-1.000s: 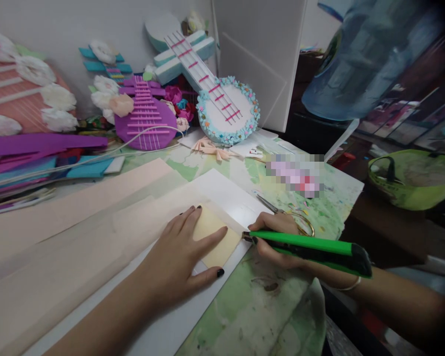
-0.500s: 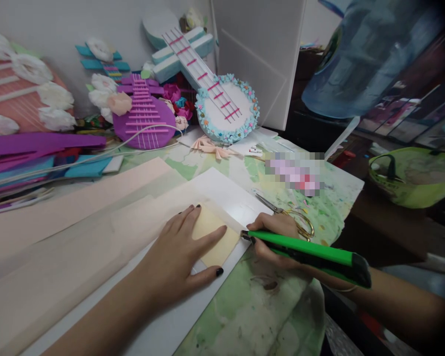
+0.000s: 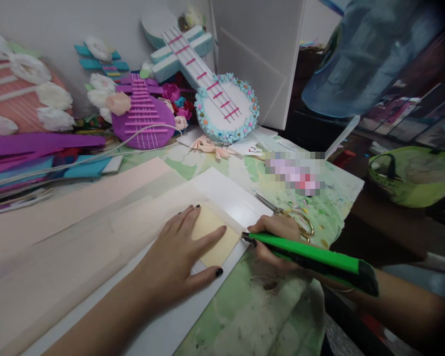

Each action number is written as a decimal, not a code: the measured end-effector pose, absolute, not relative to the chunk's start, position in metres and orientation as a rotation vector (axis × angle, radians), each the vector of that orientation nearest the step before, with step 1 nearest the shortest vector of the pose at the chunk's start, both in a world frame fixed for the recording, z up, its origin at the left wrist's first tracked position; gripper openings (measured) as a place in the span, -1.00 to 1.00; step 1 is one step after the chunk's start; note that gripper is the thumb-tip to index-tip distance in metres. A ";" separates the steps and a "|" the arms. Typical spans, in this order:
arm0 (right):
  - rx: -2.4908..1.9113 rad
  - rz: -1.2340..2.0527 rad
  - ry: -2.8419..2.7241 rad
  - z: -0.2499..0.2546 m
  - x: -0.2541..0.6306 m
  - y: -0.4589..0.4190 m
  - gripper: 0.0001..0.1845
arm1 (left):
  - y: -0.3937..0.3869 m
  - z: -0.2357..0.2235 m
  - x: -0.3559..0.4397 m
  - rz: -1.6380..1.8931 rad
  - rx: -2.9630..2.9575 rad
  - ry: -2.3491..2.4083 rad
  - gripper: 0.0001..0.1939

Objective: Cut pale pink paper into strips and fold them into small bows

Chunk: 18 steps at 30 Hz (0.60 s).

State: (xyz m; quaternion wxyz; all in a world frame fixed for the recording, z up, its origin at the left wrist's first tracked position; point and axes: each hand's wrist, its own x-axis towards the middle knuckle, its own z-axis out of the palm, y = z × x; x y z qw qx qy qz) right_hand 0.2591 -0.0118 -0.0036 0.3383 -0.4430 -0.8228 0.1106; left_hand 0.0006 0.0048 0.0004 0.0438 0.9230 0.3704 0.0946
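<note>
My left hand lies with fingers spread on a pale yellow square card, pressing it down. Under the card are a sheet of thin pale paper and a white board. My right hand grips a green and black utility knife. The knife's tip touches the right corner of the yellow card, by the paper's edge; how much blade is out I cannot tell. Gold-handled scissors lie just behind my right hand.
Craft instruments stand along the back: a blue-and-white banjo shape, a purple one and a pink one. A white cable crosses at left. Right of the table are a water bottle and a green basket.
The rear end of the utility knife has swung slightly right and down, while its tip stays at the card's corner. My left hand keeps its place.
</note>
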 end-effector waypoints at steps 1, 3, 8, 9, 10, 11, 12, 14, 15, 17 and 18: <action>-1.151 0.287 -2.135 -0.003 0.259 -0.012 -0.87 | 0.005 0.000 0.001 0.291 2.822 1.132 -0.35; -1.132 0.295 -2.138 0.000 0.259 -0.013 -0.89 | 0.005 0.000 0.000 0.290 2.824 1.133 -0.35; -1.187 0.353 -2.105 0.011 0.263 -0.015 -0.88 | 0.003 -0.001 -0.001 0.261 2.820 1.123 -0.35; -1.203 0.385 -2.066 0.012 0.264 -0.015 -0.87 | 0.002 -0.001 -0.001 0.259 2.818 1.123 -0.35; -1.216 0.421 -2.018 0.013 0.264 -0.014 -0.87 | 0.002 -0.002 -0.001 0.260 2.815 1.126 -0.35; -1.228 0.460 -1.973 0.015 0.263 -0.012 -0.87 | 0.001 -0.002 -0.001 0.265 2.811 1.131 -0.35; -1.239 0.488 -1.931 0.018 0.262 -0.009 -0.87 | 0.001 -0.002 -0.002 0.268 2.806 1.132 -0.35; -1.227 0.523 -1.870 0.025 0.257 0.002 -0.86 | 0.000 -0.003 -0.001 0.286 2.792 1.128 -0.34; -1.199 0.546 -1.854 0.030 0.254 0.009 -0.84 | -0.001 -0.003 -0.001 0.296 2.782 1.124 -0.34; -1.108 0.650 -1.835 0.041 0.246 0.029 -0.75 | -0.002 -0.003 -0.001 0.307 2.762 1.117 -0.35; -1.066 0.742 -1.838 0.046 0.242 0.040 -0.70 | -0.003 -0.003 -0.001 0.309 2.752 1.112 -0.35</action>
